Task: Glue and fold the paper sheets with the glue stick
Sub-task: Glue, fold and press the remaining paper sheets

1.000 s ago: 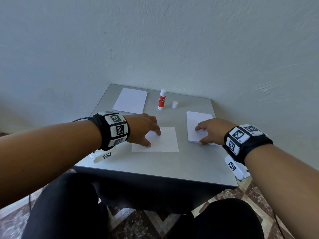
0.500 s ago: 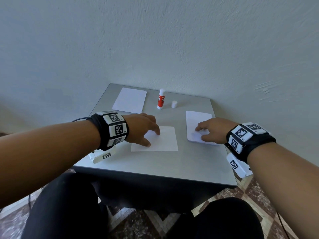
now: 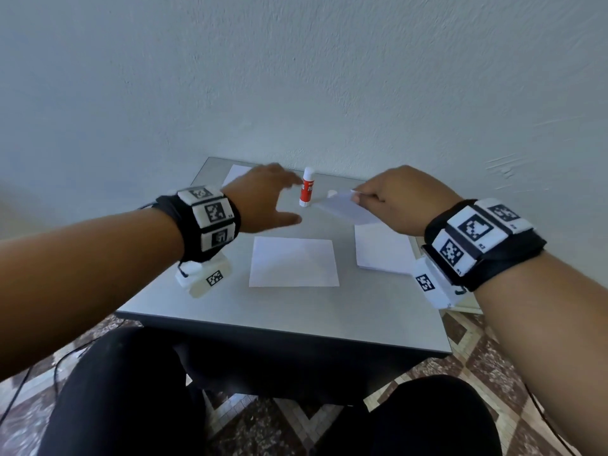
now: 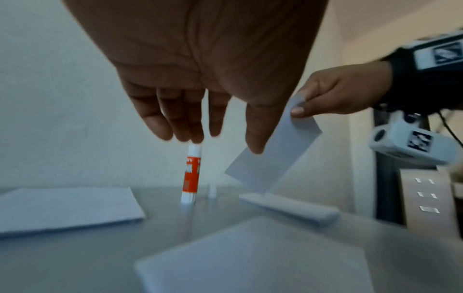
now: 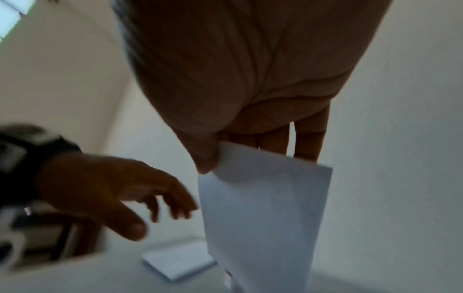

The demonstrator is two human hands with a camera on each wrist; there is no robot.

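Grey tabletop (image 3: pixel 204 311) against a pale textured wall carries the work; patterned floor tiles show below its near edge.

Nearest, both forearms reach forward over the table, each wrist wrapped in a black band with printed markers. One flat sheet (image 3: pixel 293 262) lies on the table below and between the two hands, its long axis running left to right. A stack of sheets (image 3: pixel 383 250) lies directly under the right hand (image 3: pixel 403 199).

Right hand: raised off the table, palm down, thumb and fingers pinching the edge of a single sheet (image 3: pixel 345 209). This lifted sheet hangs clear of the stack and slopes down and away from the fingers toward the left hand (image 3: pixel 263 199); in the right wrist view (image 5: pixel 263 218) its long axis runs downward from the thumb.

Left hand: raised off the table, palm down, fingers straight and spread loosely, thumb set apart, holding nothing. In the left wrist view the fingertips (image 4: pixel 195 136) hover just above the top of the glue stick (image 4: pixel 191 174) without clear contact.

Glue stick: upright on the table just beyond the left fingertips, long axis vertical, white top up, red label around the body. Its small white cap (image 3: pixel 332 193) stands just to its right, close under the lifted sheet. Another sheet (image 4: pixel 67 208) lies flat at the far left, partly hidden behind the left hand in the head view.
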